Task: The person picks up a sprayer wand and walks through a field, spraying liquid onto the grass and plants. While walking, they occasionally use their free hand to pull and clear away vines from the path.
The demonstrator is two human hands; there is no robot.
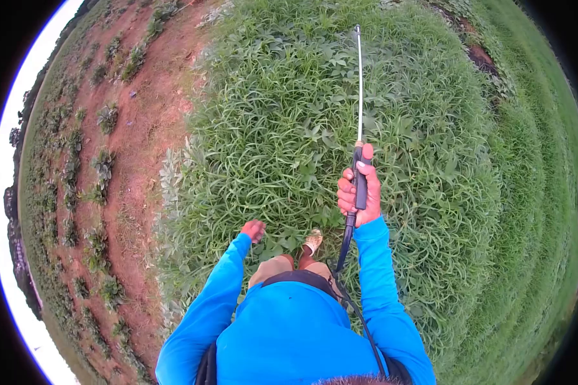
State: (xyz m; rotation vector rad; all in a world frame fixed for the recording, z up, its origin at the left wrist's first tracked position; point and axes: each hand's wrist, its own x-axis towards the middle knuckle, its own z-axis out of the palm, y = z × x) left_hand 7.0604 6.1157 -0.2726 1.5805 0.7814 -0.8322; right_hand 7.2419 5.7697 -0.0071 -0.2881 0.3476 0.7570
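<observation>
My right hand (371, 200) is wrapped round the black handle (361, 189) of a sprayer wand. Its thin pale lance (360, 83) points straight ahead over the greenery and ends in a small nozzle (358, 29). From the bottom of the handle a black hose (345, 249) runs down past my waist to my right side. My left hand (254, 231) hangs low beside my left leg, above the leaves. Its fingers look curled in, and nothing shows in them. Dense grass and broad-leaved plants (282, 128) surround both hands.
Bare reddish soil (151, 96) with rows of leafy plants (103, 170) lies to the left. Taller grass (533, 192) slopes away on the right. My foot (313, 240) is among the plants. Dark straps (207, 366) cross my shoulders.
</observation>
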